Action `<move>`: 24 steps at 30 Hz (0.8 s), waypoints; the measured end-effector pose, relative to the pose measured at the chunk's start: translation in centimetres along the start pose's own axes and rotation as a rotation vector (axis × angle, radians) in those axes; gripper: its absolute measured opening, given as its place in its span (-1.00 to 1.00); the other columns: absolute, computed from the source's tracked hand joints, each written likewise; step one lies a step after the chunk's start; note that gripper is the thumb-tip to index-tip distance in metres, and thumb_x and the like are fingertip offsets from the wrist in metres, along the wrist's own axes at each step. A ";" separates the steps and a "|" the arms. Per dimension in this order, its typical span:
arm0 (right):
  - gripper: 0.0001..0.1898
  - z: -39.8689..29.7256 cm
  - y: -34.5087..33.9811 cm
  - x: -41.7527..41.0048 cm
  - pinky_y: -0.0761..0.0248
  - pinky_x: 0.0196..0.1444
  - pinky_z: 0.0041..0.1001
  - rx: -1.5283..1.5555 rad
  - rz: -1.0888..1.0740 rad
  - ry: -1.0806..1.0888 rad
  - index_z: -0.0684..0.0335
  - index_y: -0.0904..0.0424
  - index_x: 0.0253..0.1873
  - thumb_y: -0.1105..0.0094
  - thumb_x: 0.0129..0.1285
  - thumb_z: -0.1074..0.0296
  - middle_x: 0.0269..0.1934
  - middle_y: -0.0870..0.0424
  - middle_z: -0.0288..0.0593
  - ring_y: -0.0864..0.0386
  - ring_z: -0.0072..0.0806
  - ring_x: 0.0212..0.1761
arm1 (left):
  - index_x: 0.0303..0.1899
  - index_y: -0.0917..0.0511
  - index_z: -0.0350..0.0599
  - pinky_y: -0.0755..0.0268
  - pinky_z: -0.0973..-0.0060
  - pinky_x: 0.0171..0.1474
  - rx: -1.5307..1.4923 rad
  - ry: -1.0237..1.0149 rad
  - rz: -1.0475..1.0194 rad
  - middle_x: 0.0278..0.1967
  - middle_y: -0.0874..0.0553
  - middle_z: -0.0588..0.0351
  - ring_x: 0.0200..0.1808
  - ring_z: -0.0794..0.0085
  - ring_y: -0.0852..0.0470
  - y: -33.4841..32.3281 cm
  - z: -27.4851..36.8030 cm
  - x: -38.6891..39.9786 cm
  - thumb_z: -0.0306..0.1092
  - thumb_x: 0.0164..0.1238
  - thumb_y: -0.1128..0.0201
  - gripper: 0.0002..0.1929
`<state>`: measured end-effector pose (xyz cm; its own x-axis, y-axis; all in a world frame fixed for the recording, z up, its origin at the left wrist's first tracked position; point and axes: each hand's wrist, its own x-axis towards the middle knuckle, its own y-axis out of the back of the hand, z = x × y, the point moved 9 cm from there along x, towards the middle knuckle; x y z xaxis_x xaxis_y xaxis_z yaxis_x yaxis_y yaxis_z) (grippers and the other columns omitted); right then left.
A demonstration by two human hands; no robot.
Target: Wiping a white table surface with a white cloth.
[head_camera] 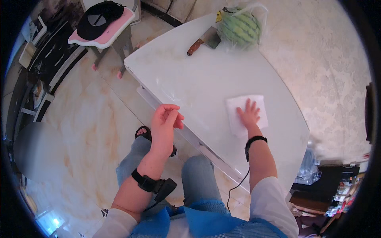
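My right hand (249,114) lies flat, fingers spread, on a folded white cloth (235,128) on the white table (190,83). It presses on the cloth without gripping it. Over the table's near left edge, my left hand (168,116) is loosely curled with the thumb against the fingers, and nothing shows in it. At the far end of the table sits a striped green watermelon (242,28) in a clear plastic bag (263,17). Beside it rests a cleaver (212,38), its wooden handle pointing towards the near left and its blade beside the bag.
A black cap (99,20) lies on a pink-topped stool (119,25) beyond the table's left corner. Patterned wall covering (324,74) borders the table on the right. Clear plastic bottles (308,168) stand near its right end. A black cable (236,186) hangs from my right wrist strap.
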<state>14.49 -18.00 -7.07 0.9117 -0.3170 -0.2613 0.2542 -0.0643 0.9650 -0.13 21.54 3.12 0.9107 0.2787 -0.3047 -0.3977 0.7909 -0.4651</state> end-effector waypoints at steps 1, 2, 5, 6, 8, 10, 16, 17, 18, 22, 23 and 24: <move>-0.03 -2.9 0.3 0.3 0.28 0.48 0.32 -0.011 0.005 0.081 -0.22 0.23 0.62 -0.03 0.23 -0.40 0.64 0.31 -0.14 0.36 0.21 0.62 | -0.10 -0.55 -0.16 -0.44 0.56 -0.31 0.001 -0.005 0.000 -0.38 -0.63 0.15 -0.44 0.55 -0.54 -0.2 -0.2 0.0 -0.44 0.49 -0.10 -0.90; -0.03 -5.8 0.5 0.5 0.27 0.48 0.32 -0.007 0.004 0.158 -0.23 0.21 0.62 -0.06 0.22 -0.36 0.64 0.30 -0.14 0.35 0.19 0.62 | -0.10 -0.55 -0.16 -0.44 0.56 -0.30 0.006 0.002 -0.019 -0.38 -0.62 0.15 -0.43 0.55 -0.54 -0.5 -0.5 -0.1 -0.44 0.49 -0.10 -0.90; -0.05 -14.0 1.4 0.0 0.23 0.49 0.30 -0.010 0.023 0.384 -0.27 0.14 0.61 -0.14 0.18 -0.23 0.64 0.22 -0.17 0.31 0.10 0.64 | -0.08 -0.54 -0.15 -0.45 0.57 -0.30 0.004 0.016 -0.063 -0.37 -0.61 0.16 -0.42 0.55 -0.55 -1.4 -1.3 0.1 -0.44 0.51 -0.09 -0.90; -0.06 -16.8 1.6 -0.9 0.23 0.50 0.29 -0.022 0.025 0.463 -0.29 0.09 0.61 -0.17 0.16 -0.19 0.64 0.18 -0.19 0.29 0.08 0.64 | -0.08 -0.54 -0.15 -0.45 0.57 -0.30 -0.003 0.026 -0.046 -0.38 -0.61 0.16 -0.42 0.55 -0.55 -1.2 -1.6 0.2 -0.45 0.51 -0.08 -0.90; -0.09 -21.8 1.6 -3.4 0.25 0.52 0.26 -0.018 0.036 0.642 -0.32 0.00 0.59 -0.21 0.12 -0.11 0.63 0.12 -0.23 0.25 0.03 0.64 | -0.09 -0.54 -0.15 -0.45 0.57 -0.30 -0.003 0.031 -0.037 -0.38 -0.62 0.16 -0.43 0.55 -0.55 -1.0 -1.7 0.6 -0.45 0.51 -0.08 -0.90; -0.11 -24.7 1.0 -5.8 0.26 0.54 0.22 0.027 0.046 0.787 -0.34 -0.07 0.57 -0.23 0.10 -0.05 0.62 0.08 -0.26 0.22 0.00 0.65 | -0.08 -0.54 -0.14 -0.45 0.56 -0.29 0.050 0.043 0.012 -0.38 -0.62 0.16 -0.44 0.55 -0.54 -0.3 -2.0 0.9 -0.45 0.51 -0.07 -0.90; -0.16 -25.9 0.4 -11.9 0.26 0.56 0.17 0.058 0.051 0.948 -0.36 -0.14 0.54 -0.25 0.11 0.01 0.61 0.04 -0.29 0.19 -0.05 0.65 | -0.08 -0.53 -0.15 -0.44 0.55 -0.33 0.076 -0.019 0.015 -0.39 -0.62 0.16 -0.46 0.55 -0.53 0.2 -2.0 1.7 -0.46 0.50 -0.09 -0.91; -0.16 -25.0 0.7 -12.5 0.26 0.56 0.17 0.065 0.063 0.934 -0.36 -0.14 0.54 -0.25 0.11 0.01 0.61 0.04 -0.29 0.19 -0.05 0.65 | -0.08 -0.53 -0.15 -0.44 0.55 -0.33 0.082 -0.021 -0.002 -0.39 -0.62 0.16 -0.46 0.55 -0.53 -0.2 -2.1 1.7 -0.46 0.50 -0.09 -0.91; -0.17 -24.6 0.5 -13.7 0.26 0.56 0.17 0.076 0.037 0.961 -0.36 -0.15 0.54 -0.25 0.12 0.01 0.61 0.03 -0.29 0.19 -0.05 0.65 | -0.09 -0.53 -0.15 -0.44 0.55 -0.34 0.078 -0.033 0.009 -0.38 -0.62 0.16 -0.47 0.55 -0.53 0.0 -2.1 1.7 -0.46 0.49 -0.09 -0.91; -0.21 -20.8 -0.1 -17.2 0.26 0.57 0.16 0.110 0.064 0.999 -0.35 -0.20 0.52 -0.25 0.14 0.01 0.61 0.02 -0.30 0.17 -0.06 0.64 | -0.06 -0.53 -0.14 -0.46 0.53 -0.33 0.143 -0.049 -0.013 -0.36 -0.62 0.16 -0.44 0.53 -0.54 -0.4 -2.5 1.6 -0.42 0.48 -0.11 -0.88; -0.22 -19.4 -0.2 -18.0 0.26 0.57 0.15 0.106 0.061 0.999 -0.35 -0.21 0.51 -0.24 0.14 0.02 0.61 0.01 -0.30 0.17 -0.07 0.64 | -0.06 -0.53 -0.14 -0.46 0.53 -0.33 0.154 -0.056 -0.031 -0.36 -0.62 0.16 -0.44 0.53 -0.54 -0.4 -2.7 1.6 -0.42 0.48 -0.11 -0.88; -0.23 -18.0 -0.4 -18.6 0.25 0.57 0.14 0.066 0.080 0.978 -0.35 -0.21 0.51 -0.26 0.17 -0.07 0.60 -0.01 -0.31 0.16 -0.08 0.64 | -0.07 -0.53 -0.14 -0.45 0.55 -0.35 0.153 -0.067 -0.003 -0.37 -0.61 0.15 -0.46 0.53 -0.53 0.2 -3.0 1.7 -0.43 0.48 -0.10 -0.90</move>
<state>3.21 4.93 -2.97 0.7980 0.5987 -0.0691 0.1887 -0.1393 0.9721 0.98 20.52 0.07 0.9194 0.3078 -0.2449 -0.3778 0.8643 -0.3320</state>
